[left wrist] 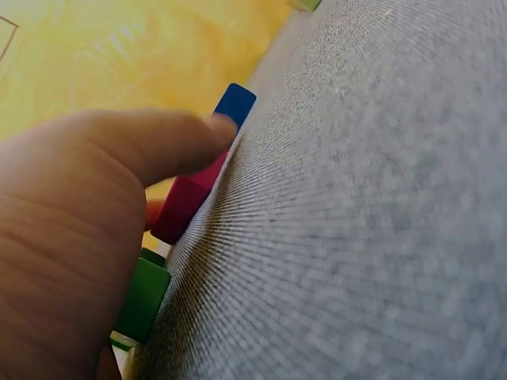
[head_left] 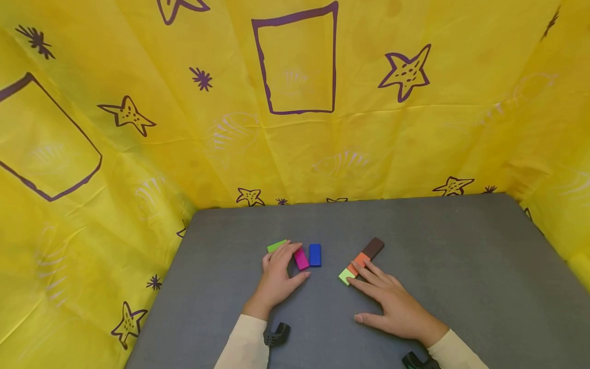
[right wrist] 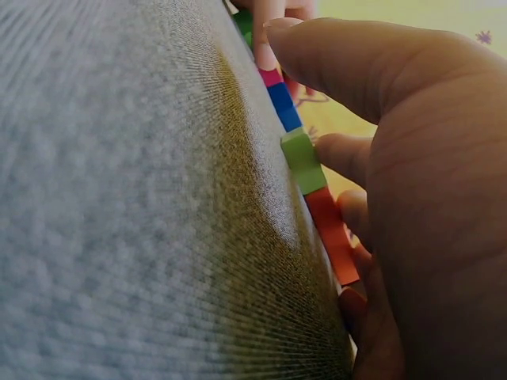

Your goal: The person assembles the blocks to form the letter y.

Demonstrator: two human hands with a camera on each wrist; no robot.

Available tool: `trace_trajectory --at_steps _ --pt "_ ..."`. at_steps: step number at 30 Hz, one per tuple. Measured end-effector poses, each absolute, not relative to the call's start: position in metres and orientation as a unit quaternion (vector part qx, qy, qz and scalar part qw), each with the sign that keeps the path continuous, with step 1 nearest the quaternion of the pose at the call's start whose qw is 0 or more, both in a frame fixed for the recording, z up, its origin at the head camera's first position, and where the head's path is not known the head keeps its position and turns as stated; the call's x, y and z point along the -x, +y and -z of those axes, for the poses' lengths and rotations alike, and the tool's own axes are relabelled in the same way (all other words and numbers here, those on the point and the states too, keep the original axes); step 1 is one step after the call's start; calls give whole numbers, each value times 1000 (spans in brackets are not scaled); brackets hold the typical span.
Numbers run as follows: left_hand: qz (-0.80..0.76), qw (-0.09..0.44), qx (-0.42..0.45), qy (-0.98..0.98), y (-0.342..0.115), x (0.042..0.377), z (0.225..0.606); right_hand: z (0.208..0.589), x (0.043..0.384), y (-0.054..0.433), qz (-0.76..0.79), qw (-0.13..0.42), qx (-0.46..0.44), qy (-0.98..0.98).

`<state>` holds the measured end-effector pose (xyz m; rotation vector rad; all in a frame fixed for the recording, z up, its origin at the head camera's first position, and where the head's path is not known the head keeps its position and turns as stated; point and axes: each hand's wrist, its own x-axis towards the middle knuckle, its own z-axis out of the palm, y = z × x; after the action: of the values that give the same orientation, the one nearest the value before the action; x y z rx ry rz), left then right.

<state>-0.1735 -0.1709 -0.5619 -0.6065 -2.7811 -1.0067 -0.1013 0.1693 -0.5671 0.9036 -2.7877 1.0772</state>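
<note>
My left hand (head_left: 275, 284) is over the left group of blocks, its fingers reaching to a green block (head_left: 276, 246) and a pink block (head_left: 301, 259). Just right of the pink one lies a blue block (head_left: 315, 255). The left wrist view shows a darker green block (left wrist: 142, 299) beside the palm, partly hidden by the hand. My right hand (head_left: 398, 310) has its fingers spread, with fingertips at a light green block (head_left: 346, 277) and an orange block (head_left: 361, 260). A dark brown block (head_left: 374, 248) continues that slanted row. The right thumb stands apart from the blocks.
The blocks lie on a grey cloth-covered table (head_left: 318, 318). Yellow fabric (head_left: 295, 148) with drawn starfish and frames hangs behind the table and along both sides. Black wrist devices (head_left: 277, 334) sit by both cream sleeves.
</note>
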Motion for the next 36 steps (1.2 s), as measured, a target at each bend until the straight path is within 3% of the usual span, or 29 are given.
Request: trace_trajectory --at_steps 20,36 --pt "335 99 182 -919 -170 176 565 568 102 170 -345 11 -292 -892" --pt "393 159 198 -884 -168 175 559 568 102 171 -343 14 -294 -892"
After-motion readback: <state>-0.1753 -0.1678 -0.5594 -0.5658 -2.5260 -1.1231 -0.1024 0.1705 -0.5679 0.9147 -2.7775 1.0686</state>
